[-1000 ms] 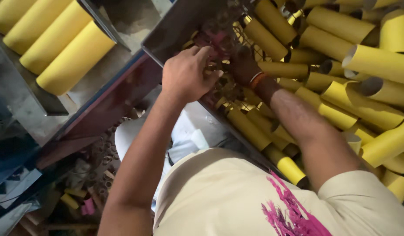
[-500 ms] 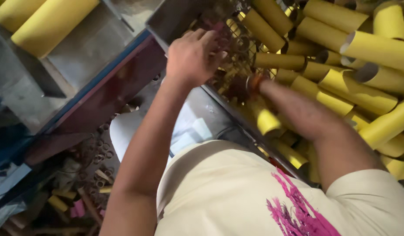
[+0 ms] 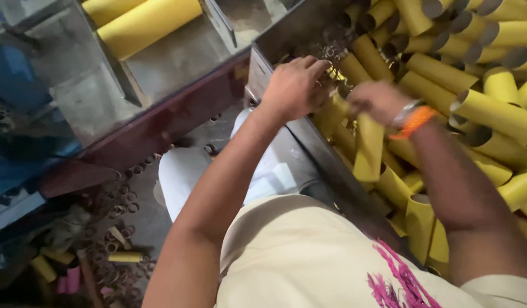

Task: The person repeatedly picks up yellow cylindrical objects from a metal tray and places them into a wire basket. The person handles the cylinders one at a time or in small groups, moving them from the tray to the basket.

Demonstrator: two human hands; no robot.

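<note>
A metal bin (image 3: 286, 34) at the right holds a heap of yellow cardboard tubes (image 3: 491, 108). My left hand (image 3: 295, 85) is at the bin's near wall, fingers curled around the top of a yellow tube (image 3: 330, 114). My right hand (image 3: 377, 100), blurred and wearing an orange wristband (image 3: 414, 120), is closed over the upper end of an upright yellow tube (image 3: 369, 151) right beside the left hand. The two hands almost touch. My cream shirt with a pink print (image 3: 309, 256) fills the lower middle.
A grey metal tray (image 3: 178, 57) at the upper left carries longer yellow tubes (image 3: 149, 23). A dark red beam (image 3: 155, 128) runs between tray and bin. Small cardboard rings and scraps (image 3: 112, 245) litter the floor at lower left, next to a white sack (image 3: 183, 177).
My right hand has drawn back out of the bin's far corner toward me, now gripping an upright tube. My left hand stays at the bin wall. The view has shifted slightly.
</note>
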